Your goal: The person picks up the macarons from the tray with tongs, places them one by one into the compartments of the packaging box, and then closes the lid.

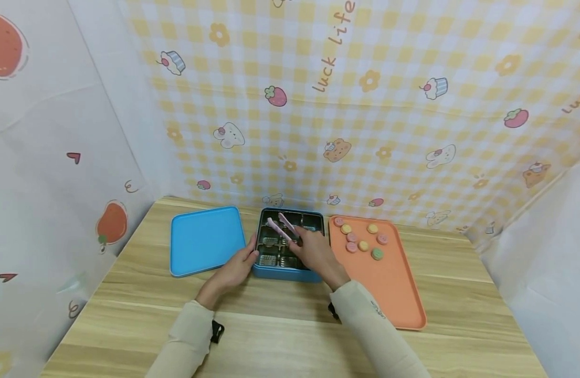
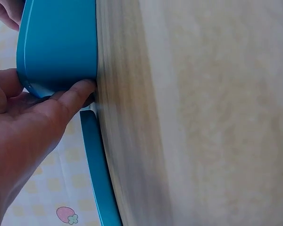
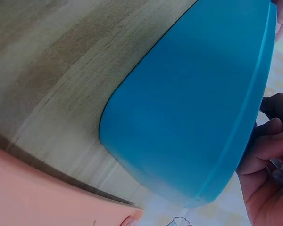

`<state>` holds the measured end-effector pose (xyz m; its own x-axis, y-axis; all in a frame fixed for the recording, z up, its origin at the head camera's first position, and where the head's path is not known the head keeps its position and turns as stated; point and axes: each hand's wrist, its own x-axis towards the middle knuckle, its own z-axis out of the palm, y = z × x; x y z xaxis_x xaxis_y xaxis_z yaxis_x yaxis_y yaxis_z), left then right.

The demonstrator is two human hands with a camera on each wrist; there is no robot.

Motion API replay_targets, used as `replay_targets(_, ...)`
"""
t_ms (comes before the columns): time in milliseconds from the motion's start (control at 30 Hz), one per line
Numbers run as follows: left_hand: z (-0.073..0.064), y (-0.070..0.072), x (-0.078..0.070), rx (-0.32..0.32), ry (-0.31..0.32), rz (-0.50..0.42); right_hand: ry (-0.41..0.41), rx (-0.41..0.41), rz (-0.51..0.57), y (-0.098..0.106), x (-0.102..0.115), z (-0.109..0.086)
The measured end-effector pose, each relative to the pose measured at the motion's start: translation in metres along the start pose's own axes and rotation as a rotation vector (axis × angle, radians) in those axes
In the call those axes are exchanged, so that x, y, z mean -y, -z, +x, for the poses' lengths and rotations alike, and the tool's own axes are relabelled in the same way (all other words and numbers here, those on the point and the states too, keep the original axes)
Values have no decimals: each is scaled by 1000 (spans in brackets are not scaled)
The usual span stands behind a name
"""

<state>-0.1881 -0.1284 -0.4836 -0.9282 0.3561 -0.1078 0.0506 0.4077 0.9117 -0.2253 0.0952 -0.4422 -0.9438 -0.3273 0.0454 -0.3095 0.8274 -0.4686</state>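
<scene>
A blue box [image 1: 285,272] with a shiny dark divided insert stands at the middle of the table. My left hand [image 1: 236,265] holds its left side, thumb at the rim and fingers along the outer wall, as the left wrist view also shows of the box wall [image 2: 61,42]. Above the compartments, my right hand [image 1: 315,252] grips pink tongs [image 1: 281,231]. The tong tips are spread apart over the box's back left part, with nothing visible between them. In the right wrist view the box wall [image 3: 188,103] hides most of the tongs.
The flat blue lid [image 1: 207,241] lies left of the box. To the right, an orange tray [image 1: 389,294] carries several pink and yellow macarons and a green macaron [image 1: 377,254] in its back half. A patterned cloth [image 1: 341,121] hangs behind the table.
</scene>
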Motion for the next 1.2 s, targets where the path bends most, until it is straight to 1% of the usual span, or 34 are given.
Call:
replay_targets(200, -1, -1, -1, -6, 3, -3, 19, -61, 19, 4, -6, -7)
replay_targets(300, -1, 0, -1, -2, 5, -4, 16, -86, 31, 9, -10, -9)
replay_targets(533, 1, -1, 1, 11, 25, -27, -11, -122, 61, 24, -23, -15)
replay_targets(667, 2, -2, 1, 17, 26, -30, -10, -174, 49, 35, -33, -21)
replay_targets(767, 2, -2, 2, 14, 30, -25, -33, -202, 53, 42, -43, -24)
replay_targets(833, 1, -2, 2, 14, 31, -25, -56, -207, 67, 46, -50, -25)
replay_targets(1067, 0, -3, 2, 5, 29, -23, -141, -188, 138, 59, -70, -32)
replay_targets(1200, 0, -3, 2, -2, 28, -20, -171, -204, 126, 60, -82, -34)
